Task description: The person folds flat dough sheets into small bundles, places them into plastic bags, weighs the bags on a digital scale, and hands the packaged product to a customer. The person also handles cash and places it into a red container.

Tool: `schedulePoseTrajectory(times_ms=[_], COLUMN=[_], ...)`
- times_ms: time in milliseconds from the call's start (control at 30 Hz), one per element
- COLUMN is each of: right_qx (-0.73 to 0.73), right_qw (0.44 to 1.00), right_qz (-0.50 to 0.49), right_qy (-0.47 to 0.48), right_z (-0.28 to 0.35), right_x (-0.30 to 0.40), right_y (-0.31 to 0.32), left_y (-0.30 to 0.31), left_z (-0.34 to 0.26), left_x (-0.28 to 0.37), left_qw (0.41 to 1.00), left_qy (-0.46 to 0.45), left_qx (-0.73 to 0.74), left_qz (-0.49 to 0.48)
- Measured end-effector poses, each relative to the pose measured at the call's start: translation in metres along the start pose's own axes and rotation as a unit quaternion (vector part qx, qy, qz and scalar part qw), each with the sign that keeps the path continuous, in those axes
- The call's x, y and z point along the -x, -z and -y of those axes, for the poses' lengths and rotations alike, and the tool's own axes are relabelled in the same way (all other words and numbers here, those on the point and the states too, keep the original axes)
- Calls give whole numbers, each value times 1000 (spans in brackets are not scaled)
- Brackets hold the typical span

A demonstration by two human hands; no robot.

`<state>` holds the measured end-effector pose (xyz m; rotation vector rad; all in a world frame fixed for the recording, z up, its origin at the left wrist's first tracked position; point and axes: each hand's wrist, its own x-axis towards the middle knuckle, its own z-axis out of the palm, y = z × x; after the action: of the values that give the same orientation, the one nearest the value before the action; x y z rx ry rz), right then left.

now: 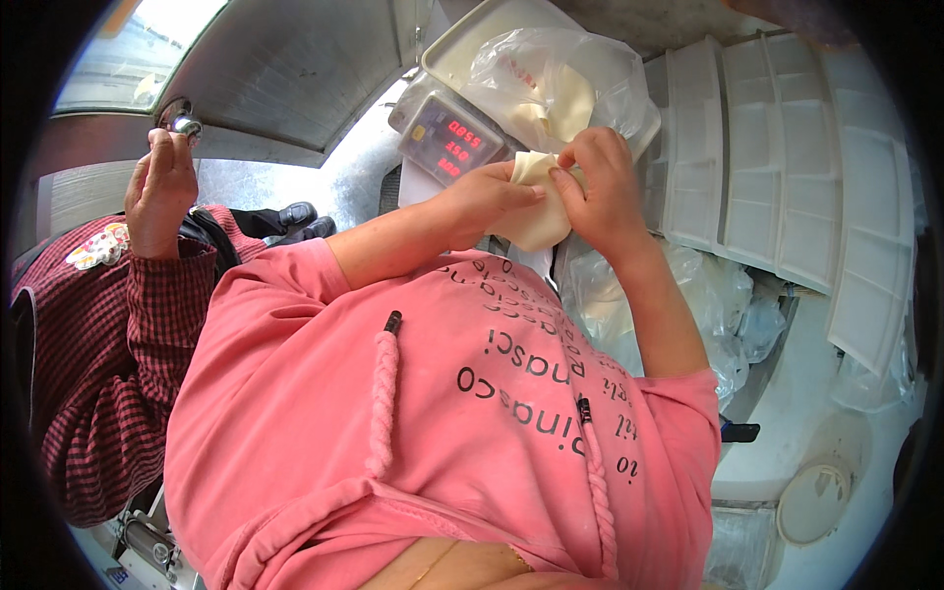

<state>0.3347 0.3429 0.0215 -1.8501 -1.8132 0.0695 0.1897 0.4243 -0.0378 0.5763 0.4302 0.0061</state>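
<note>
Between my two hands hangs a stack of thin, pale dough sheets (537,221), held up close in front of my chest. My left hand (490,199) grips its left side, the thumb lying across the front. At the upper right edge, my right hand (601,184) pinches the sheets between thumb and fingers. Just beyond them, more pale dough (571,107) lies in a clear plastic bag (494,63). The bag rests in a white tray (442,51) on a digital scale (451,140) with a lit red display.
At left stands another person in a checked sleeve (166,317), one hand (164,184) at a metal knob (186,127). White plastic trays (759,155) line the right. Below them sit clear bags (686,295) and a round lid (813,505).
</note>
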Motion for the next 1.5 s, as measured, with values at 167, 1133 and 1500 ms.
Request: schedulePoseTrajectory(times_ms=[167, 1133, 1500], right_qx=[-77, -150, -563], right_qw=[997, 953, 642], right_qz=[25, -24, -272], right_qy=[-1, -262, -444], right_z=[19, -41, 24], right_x=[9, -17, 224], right_y=[22, 39, 120], left_y=[10, 9, -166], left_z=[3, 27, 103], left_x=[-8, 6, -32], left_qw=[976, 998, 923], left_qy=[40, -39, -27], left_qx=[191, -49, -310], left_qz=[100, 6, 227])
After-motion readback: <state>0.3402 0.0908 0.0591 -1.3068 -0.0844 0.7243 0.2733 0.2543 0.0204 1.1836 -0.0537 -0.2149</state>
